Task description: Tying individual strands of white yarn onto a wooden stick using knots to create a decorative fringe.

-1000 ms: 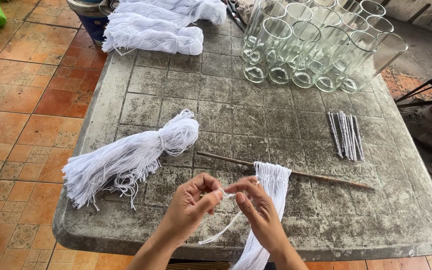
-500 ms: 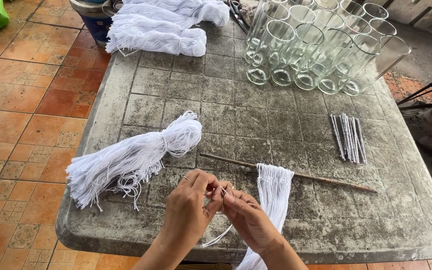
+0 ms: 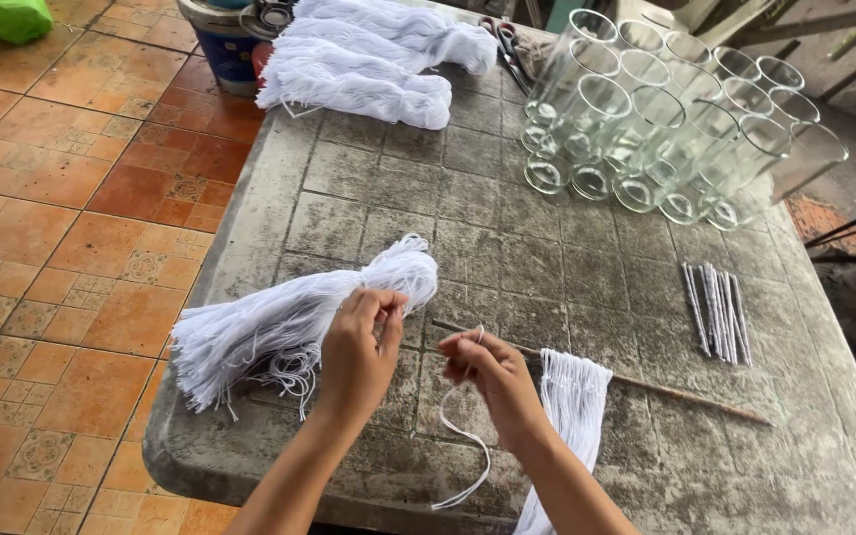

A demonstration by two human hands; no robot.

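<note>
My left hand (image 3: 359, 352) hovers over the near end of a loose bundle of white strings (image 3: 279, 322) on the grey table, fingers pinched together close to its knotted end. My right hand (image 3: 492, 372) pinches a single white string (image 3: 463, 441) whose loop hangs down toward the table edge. Just right of that hand, a row of white strings (image 3: 575, 396) hangs from a thin wooden stick (image 3: 686, 394) lying across the table.
Several tall clear glasses (image 3: 666, 129) stand at the far right of the worn table (image 3: 349, 208). A small pile of thin white sticks (image 3: 715, 309) lies at the right. More white string bundles (image 3: 369, 69) sit at the far end, scissors (image 3: 509, 48) beside them. Tiled floor at left.
The hands were together over the single string; now they have parted, the left one moving up to the loose bundle, the right keeping the string. The camera has come closer.
</note>
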